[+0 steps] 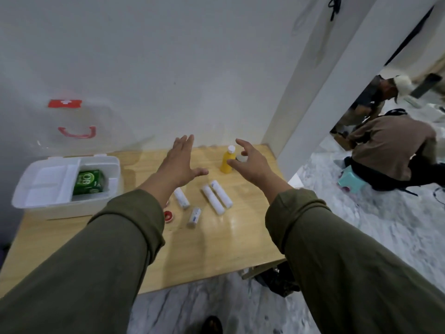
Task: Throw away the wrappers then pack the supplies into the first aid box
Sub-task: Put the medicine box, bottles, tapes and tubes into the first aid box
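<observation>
The white first aid box [29,189] stands open at the table's left, a green carton [89,182] inside it. Its clear lid [69,116] with red cross and red handle leans against the wall. My left hand [179,160] hovers open above the table's middle. My right hand [248,161] is open with curled fingers, just right of a yellow bottle [226,162] with a white cap; a small grey-capped container [241,158] is partly hidden behind its fingers. Several white bandage rolls [216,197] lie below the hands. A red tape roll [169,216] lies by my left sleeve.
The wooden table [216,249] stands against a white wall. A white pillar [313,104] rises at its right corner. Beyond it, people crouch on the marble floor by a teal stool [350,180]. A dark bag [279,282] lies under the table's front right corner.
</observation>
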A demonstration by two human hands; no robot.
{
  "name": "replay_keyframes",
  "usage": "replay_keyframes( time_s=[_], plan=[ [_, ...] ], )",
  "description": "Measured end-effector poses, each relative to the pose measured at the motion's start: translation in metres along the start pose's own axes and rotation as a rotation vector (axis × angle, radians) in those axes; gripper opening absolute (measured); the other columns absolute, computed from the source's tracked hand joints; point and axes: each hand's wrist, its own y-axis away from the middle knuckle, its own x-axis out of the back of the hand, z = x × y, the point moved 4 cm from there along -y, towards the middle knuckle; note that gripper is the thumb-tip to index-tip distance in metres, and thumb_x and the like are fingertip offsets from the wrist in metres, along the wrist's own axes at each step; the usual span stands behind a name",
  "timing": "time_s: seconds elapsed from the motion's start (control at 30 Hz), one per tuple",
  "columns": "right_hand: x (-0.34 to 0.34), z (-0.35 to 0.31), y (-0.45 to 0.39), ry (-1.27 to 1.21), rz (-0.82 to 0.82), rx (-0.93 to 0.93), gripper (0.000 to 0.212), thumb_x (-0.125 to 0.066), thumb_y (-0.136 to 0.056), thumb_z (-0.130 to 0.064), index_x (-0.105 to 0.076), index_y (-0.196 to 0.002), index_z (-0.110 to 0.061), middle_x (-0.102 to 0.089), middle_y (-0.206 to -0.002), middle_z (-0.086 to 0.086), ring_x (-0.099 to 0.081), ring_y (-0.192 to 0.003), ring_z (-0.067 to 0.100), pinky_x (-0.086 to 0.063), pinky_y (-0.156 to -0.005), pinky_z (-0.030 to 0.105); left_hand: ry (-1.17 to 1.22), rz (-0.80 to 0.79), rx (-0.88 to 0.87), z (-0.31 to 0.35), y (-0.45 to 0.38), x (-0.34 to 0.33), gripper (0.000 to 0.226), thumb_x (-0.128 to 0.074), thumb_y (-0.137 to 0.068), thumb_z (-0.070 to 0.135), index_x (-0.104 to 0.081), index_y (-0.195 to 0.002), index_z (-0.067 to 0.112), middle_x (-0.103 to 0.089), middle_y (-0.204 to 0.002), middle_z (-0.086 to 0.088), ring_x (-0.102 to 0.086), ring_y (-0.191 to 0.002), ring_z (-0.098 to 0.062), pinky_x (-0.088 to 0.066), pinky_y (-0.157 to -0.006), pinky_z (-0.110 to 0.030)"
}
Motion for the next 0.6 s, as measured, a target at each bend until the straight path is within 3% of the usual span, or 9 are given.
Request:
replay_keyframes(
  time_s=[0.23,0.43,0.6],
  plan=[
    [0.018,0.043,-0.031,0.027,0.033,0.018,0.076,-0.073,-0.078,-0.022,-0.034,-0.142,-0.029,-0.046,-0.133,0.013,-0.047,-0.120,0.024,-0.034,-0.089,0.024,-0.013,-0.037,-0.017,0.023,-0.026,-0.042,0.103,-0.070,-0.079,0.041,0.001,-0.151,0.019,0.000,-0.160,-0.005,0.005,-0.148,-0.021,-0.012,-0.119,-0.040],
    [0.015,0.071,-0.062,0.077,0.026,0.032,0.078,-0.074,-0.078,-0.026,-0.032,-0.143,-0.035,-0.041,-0.135,0.010,-0.044,-0.120,0.021,-0.031,-0.090,0.021,-0.008,-0.074,-0.056,0.031,-0.058,-0.074,0.104,-0.073,-0.078,0.037,0.003,-0.148,0.037,-0.009,-0.160,-0.007,-0.002,-0.148,-0.023,-0.020,-0.117,-0.046],
    [0.004,0.092,-0.086,0.098,0.020,0.037,0.077,-0.073,-0.079,-0.024,-0.032,-0.142,-0.039,-0.040,-0.133,0.010,-0.046,-0.117,0.021,-0.047,-0.097,0.035,-0.036,-0.103,-0.104,0.032,-0.088,-0.097,0.103,-0.073,-0.078,0.034,0.004,-0.146,0.043,-0.020,-0.156,-0.009,-0.017,-0.145,-0.027,-0.031,-0.110,-0.050]
  ],
)
